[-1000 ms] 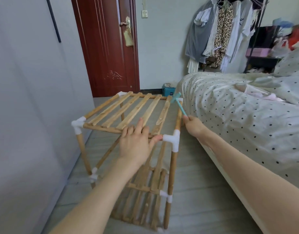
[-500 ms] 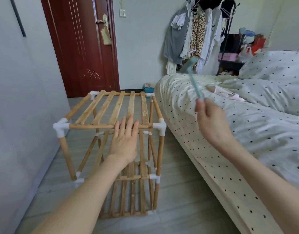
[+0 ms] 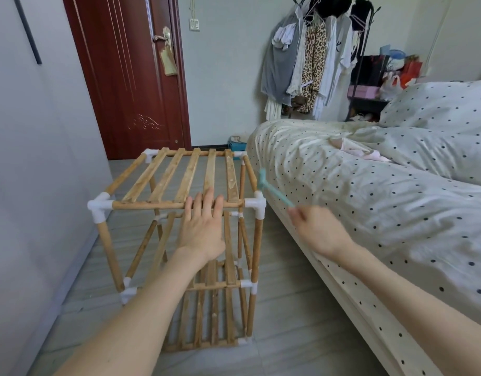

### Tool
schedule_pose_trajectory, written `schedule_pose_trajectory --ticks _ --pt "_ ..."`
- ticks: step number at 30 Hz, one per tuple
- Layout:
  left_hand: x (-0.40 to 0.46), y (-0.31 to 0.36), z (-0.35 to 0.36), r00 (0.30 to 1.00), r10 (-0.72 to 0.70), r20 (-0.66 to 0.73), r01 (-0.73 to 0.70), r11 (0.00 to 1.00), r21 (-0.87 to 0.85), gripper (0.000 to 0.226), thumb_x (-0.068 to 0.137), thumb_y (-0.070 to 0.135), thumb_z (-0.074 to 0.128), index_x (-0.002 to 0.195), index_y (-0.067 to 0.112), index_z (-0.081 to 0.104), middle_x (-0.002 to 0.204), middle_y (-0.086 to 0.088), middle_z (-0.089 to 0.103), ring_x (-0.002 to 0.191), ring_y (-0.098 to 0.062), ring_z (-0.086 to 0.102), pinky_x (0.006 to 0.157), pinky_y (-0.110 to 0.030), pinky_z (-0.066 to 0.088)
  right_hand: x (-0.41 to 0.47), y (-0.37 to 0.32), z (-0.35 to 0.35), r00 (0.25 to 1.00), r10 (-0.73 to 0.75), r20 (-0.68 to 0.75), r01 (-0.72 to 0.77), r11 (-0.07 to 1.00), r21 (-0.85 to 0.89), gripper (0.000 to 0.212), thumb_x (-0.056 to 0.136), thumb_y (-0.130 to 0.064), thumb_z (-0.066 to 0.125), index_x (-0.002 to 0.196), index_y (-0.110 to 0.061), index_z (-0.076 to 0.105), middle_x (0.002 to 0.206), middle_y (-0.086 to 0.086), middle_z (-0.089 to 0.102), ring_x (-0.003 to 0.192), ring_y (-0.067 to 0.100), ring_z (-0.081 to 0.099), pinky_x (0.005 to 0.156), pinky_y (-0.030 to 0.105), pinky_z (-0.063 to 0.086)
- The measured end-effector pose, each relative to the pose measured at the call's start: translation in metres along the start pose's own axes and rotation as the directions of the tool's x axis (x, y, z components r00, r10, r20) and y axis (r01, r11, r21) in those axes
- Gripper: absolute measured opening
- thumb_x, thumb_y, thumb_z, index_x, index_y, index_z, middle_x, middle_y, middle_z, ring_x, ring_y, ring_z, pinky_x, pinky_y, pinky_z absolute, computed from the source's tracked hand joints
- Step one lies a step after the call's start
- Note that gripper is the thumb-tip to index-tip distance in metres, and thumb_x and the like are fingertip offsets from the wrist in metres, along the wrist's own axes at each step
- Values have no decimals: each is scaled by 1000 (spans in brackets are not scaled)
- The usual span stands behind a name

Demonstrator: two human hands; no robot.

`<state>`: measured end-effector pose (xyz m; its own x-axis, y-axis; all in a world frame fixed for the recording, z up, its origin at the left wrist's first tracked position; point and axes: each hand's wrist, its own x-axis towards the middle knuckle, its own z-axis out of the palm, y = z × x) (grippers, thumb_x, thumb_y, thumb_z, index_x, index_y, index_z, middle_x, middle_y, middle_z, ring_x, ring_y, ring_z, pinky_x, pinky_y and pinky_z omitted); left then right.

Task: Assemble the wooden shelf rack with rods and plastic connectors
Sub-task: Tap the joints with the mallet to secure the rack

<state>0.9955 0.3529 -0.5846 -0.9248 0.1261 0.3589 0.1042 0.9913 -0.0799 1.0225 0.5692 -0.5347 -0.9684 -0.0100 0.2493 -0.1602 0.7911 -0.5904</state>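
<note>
Right hand [image 3: 319, 231] grip: mallet [image 3: 271, 189]

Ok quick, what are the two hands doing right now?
Left hand: open, fingers straight, resting on the shelf rack's front top rod.
Right hand: holding the small teal hammer by its handle.

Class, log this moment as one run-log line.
left hand: flat on rack | right hand: grips teal hammer near corner connector
</note>
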Motion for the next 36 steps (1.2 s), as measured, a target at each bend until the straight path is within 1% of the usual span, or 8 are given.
schedule_pose_trajectory --ticks 3,7,12,16,21,25,30,36 --pt "0 -1 1 1000 0 -3 0 1000 6 91 82 19 56 149 15 -5 155 -11 -15 143 -32 -10 115 -46 -14 3 -10 -9 914 -125 -387 200 967 159 34 99 -36 29 72 -19 40 60 -1 47 58 27 46 55 34 36" --pt "-1 1 1 1000 -8 -7 8 1000 -8 92 80 18 57 149 16 -4 156 -10 -13 144 -31 -10 115 -46 -13 -7 -2 10 997 48 62 -44 997 -61 32 101 -36 26 82 -16 42 84 8 54 76 29 50 72 35 41" --pt "0 0 3 1000 -11 -16 11 1000 -4 94 80 19 59 149 16 -5 155 -10 -15 144 -31 -11 114 -45 -15 2 -6 -4 916 -120 -383 163 983 82 32 100 -36 30 74 -18 38 61 0 48 55 25 48 50 31 32" --pt "0 0 2 1000 -13 -14 13 1000 -14 92 81 19 58 149 17 -4 156 -10 -14 144 -30 -11 115 -45 -14 -10 7 19 998 39 56 -32 993 -116 29 101 -37 26 86 -16 40 79 5 52 73 29 50 65 34 39" --pt "0 0 3 1000 -14 -16 14 1000 -20 92 81 18 58 149 16 -4 156 -10 -14 144 -30 -11 115 -45 -14 -4 2 9 928 -114 -356 158 982 99 32 99 -35 30 76 -14 38 63 5 51 62 35 52 55 38 37" --pt "0 0 1 1000 -13 6 13 1000 -17 92 81 18 57 149 17 -5 156 -9 -15 144 -29 -11 116 -46 -10 -12 11 25 999 7 52 -3 997 -79 34 101 -37 28 78 -15 39 77 8 53 77 33 55 66 35 40" --pt "-1 -5 -5 999 16 44 -15 1000 -22 95 81 13 55 149 17 -11 156 -8 -18 144 -27 -13 117 -43 -8 -15 13 26 943 -133 -305 167 982 90 33 97 -37 26 69 -21 29 56 3 45 55 34 45 54 39 37" --pt "-2 -10 -11 996 46 72 -43 998 -44 95 81 8 53 148 17 -14 156 -7 -20 144 -25 -15 117 -40 -11 -26 31 52 857 -331 -395 355 935 -14 21 99 -23 36 80 -16 33 51 -14 31 37 7 26 41 24 17"
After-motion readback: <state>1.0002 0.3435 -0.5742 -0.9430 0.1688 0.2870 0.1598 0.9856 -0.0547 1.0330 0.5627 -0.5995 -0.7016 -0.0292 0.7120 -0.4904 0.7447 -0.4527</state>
